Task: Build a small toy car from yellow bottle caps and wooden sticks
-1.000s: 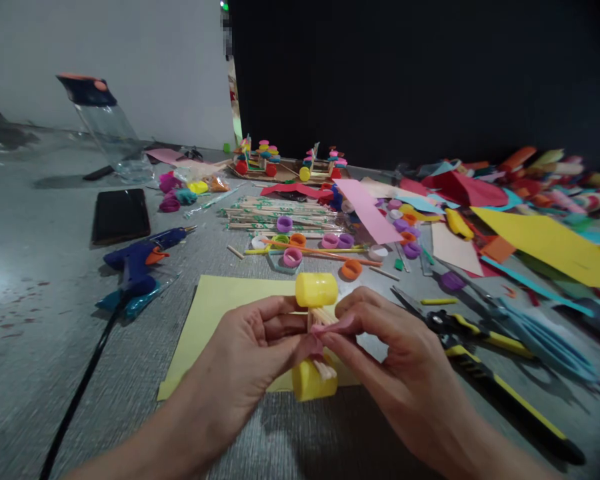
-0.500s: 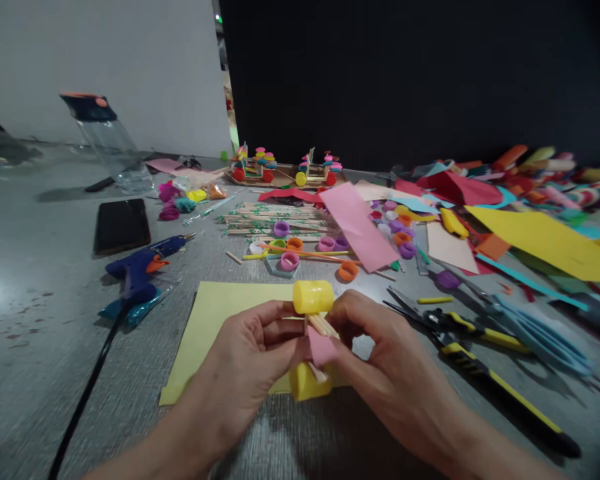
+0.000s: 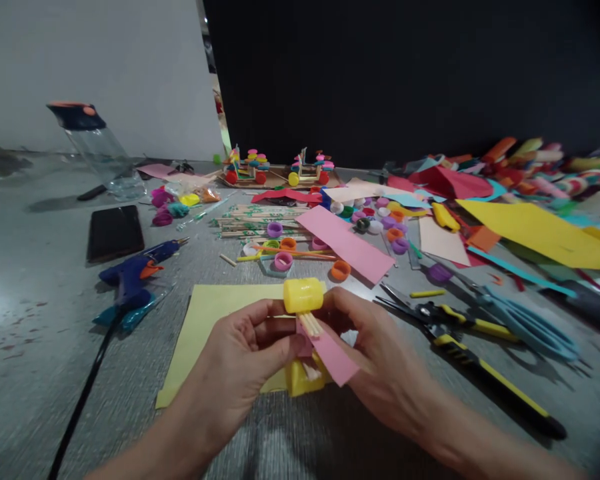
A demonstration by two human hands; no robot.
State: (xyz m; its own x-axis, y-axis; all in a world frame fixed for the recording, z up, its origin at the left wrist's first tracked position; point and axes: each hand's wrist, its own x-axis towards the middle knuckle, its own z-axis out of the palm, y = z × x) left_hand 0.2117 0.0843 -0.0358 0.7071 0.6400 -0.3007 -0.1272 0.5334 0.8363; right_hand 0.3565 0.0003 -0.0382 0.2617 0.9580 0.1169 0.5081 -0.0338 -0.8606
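Over a pale yellow sheet (image 3: 200,333), both hands hold a small craft piece made of light wooden sticks (image 3: 310,325) between two yellow cylinders, an upper cylinder (image 3: 303,295) and a partly hidden lower cylinder (image 3: 300,381). A pink paper strip (image 3: 336,357) lies around the sticks, its loose end slanting down to the right. My left hand (image 3: 245,350) is closed on the piece from the left, thumb against the sticks and strip. My right hand (image 3: 375,347) is closed behind the strip at the right side; its fingertips are partly hidden.
A blue glue gun (image 3: 130,280) with its cord, a phone (image 3: 115,233) and a tilted-looking bottle (image 3: 97,147) are at left. Pliers (image 3: 460,347) and scissors (image 3: 530,320) lie at right. Bottle caps, sticks, a pink sheet (image 3: 347,243) and finished toy models (image 3: 247,170) spread behind.
The pink strip's loose end has swung out to the lower right. The larger pink sheet behind has dropped flatter, showing more caps. The whole view has shifted slightly.
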